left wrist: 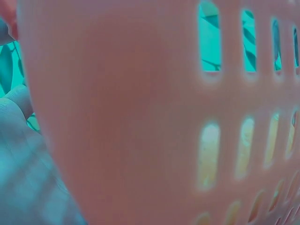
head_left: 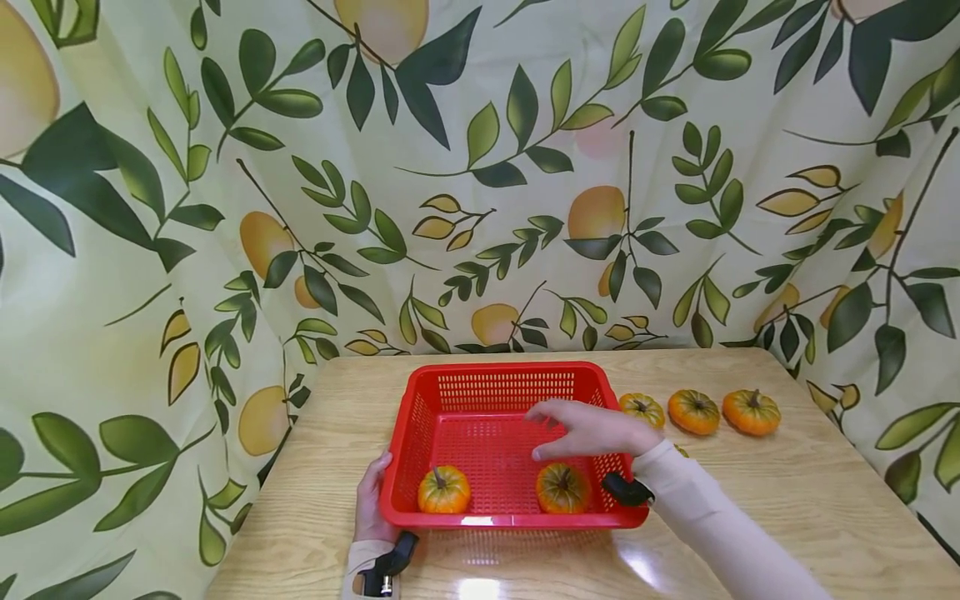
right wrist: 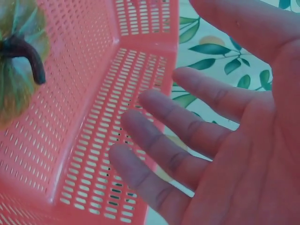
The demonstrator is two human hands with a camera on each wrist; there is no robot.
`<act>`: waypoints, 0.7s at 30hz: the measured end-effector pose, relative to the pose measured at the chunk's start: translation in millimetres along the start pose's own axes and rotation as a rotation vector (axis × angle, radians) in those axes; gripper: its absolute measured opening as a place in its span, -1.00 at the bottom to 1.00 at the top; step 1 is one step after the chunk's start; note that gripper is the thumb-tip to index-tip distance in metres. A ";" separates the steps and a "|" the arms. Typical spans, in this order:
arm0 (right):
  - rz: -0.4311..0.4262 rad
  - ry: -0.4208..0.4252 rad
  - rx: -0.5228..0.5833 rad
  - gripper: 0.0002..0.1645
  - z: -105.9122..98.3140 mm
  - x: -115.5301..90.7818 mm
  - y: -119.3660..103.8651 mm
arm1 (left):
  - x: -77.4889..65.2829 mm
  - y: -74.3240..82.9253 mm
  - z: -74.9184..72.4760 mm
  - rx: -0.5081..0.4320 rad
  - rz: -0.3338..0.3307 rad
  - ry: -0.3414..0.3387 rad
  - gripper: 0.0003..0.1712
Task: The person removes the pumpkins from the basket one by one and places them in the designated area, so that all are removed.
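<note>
A red plastic basket point(head_left: 517, 521) with slotted walls stands on the table. Two small orange-and-green pumpkins lie inside, one pumpkin point(head_left: 444, 490) at the front left and another pumpkin point(head_left: 562, 488) at the front right. At the basket's left side, my left hand point(head_left: 372, 504) holds the rim near the front corner; the left wrist view is mostly filled by the blurred basket wall point(left wrist: 117, 117). My right hand point(head_left: 585, 429) hovers over the basket's right half, fingers spread and nothing in them. The right wrist view shows its extended fingers point(right wrist: 154, 136) and a pumpkin's dark stem point(right wrist: 28, 54).
On the wooden table point(head_left: 750, 500), right of the basket, sit several more pumpkins: a yellowish pumpkin point(head_left: 642, 408) behind my right wrist, an orange pumpkin point(head_left: 693, 412) and a farther orange pumpkin point(head_left: 752, 412). Another is mostly hidden by my right arm. Leaf-patterned cloth point(head_left: 480, 208) encloses the table.
</note>
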State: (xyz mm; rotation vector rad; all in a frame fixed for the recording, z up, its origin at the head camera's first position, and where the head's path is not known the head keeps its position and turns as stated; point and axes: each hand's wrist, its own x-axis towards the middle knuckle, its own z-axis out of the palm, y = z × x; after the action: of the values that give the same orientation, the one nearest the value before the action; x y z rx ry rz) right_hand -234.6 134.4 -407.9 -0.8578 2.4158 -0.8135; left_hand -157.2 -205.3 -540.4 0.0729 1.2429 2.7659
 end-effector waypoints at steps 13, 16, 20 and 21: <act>0.120 -0.105 -0.037 -0.25 13.6 3.7 1.8 | 2.0 -4.0 0.9 0.010 -0.016 0.096 -0.67; 0.141 -0.122 -0.030 -0.23 14.2 3.8 2.9 | 1.1 -3.0 1.7 0.010 -0.025 0.104 -0.67; 0.168 -0.144 -0.031 -0.22 15.2 5.3 3.9 | 0.3 -0.7 1.8 0.002 -0.033 0.089 -0.67; 0.166 -0.149 -0.037 -0.22 15.5 5.8 4.3 | 0.3 -0.2 1.6 -0.001 -0.033 0.081 -0.67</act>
State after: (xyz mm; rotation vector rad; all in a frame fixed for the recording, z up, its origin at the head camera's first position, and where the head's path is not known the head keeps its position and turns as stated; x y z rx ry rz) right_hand -231.5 127.3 -423.2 -0.6948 2.3396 -0.6223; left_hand -157.3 -204.0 -539.5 -0.0597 1.2495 2.7668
